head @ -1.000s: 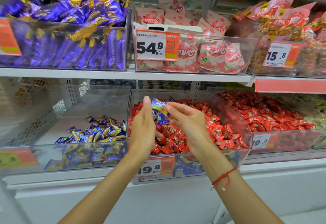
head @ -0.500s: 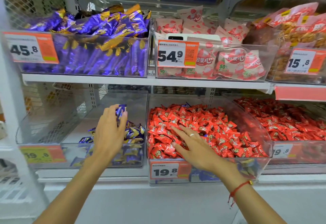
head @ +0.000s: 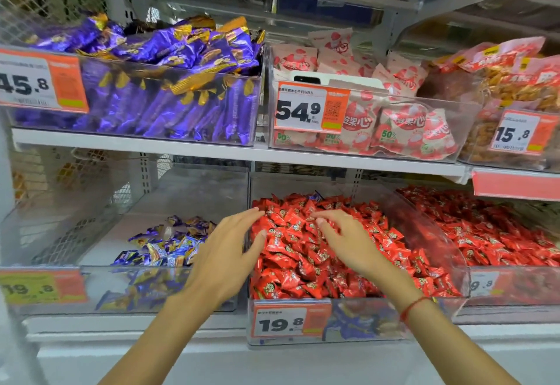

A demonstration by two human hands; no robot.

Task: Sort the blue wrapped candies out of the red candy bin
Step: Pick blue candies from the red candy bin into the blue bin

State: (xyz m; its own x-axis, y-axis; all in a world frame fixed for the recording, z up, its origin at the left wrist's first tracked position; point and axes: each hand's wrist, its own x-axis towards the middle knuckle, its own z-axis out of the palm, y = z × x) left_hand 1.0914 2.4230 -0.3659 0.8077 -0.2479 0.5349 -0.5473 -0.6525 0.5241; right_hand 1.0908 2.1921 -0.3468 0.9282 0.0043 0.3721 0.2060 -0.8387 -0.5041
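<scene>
Both hands spread over the red candy bin

The left hand (head: 225, 258) and right hand (head: 348, 240) hover with fingers apart and empty, tips touching the red candies (head: 303, 251) heaped in the clear bin (head: 448, 263). One blue candy (head: 316, 195) pokes out at the back of the heap; more blue candies (head: 165, 248) lie in the next bin (head: 91, 272) to the left, on the same shelf

left price tag (head: 39, 79) cut off

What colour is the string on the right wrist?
Red; the string shows clearly in the head view.
</scene>
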